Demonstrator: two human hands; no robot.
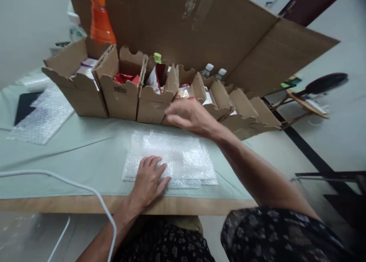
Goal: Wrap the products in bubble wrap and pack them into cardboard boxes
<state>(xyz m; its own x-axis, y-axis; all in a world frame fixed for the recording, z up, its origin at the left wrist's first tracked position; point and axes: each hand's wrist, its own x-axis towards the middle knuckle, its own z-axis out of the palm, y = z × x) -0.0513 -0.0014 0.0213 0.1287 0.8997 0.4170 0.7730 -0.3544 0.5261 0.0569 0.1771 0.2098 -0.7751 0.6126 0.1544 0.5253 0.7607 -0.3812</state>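
A: What's under the left hand?

B: A sheet of bubble wrap. It's clear, whitish where the layers overlap, and looks folded into a rough rectangle, with a ragged lower edge. It lies flat on the pale green mat, near the table's front edge.

A: Is the hand gripping it?

B: No. The palm is down and the fingers spread flat on the wrap's lower left part, pressing on it and holding nothing.

A: And the right hand?

B: It's in the air above the far edge of the wrap, just in front of the boxes. The fingers are loosely curled and point left. It's blurred, but I see nothing in it.

A: What's in the boxes?

B: They're a row of small open cardboard bins along a big cardboard sheet, with red packets, a green cap and small bottles inside. An orange bottle stands behind the left end. More bubble wrap lies far left, and a white cable crosses the front.
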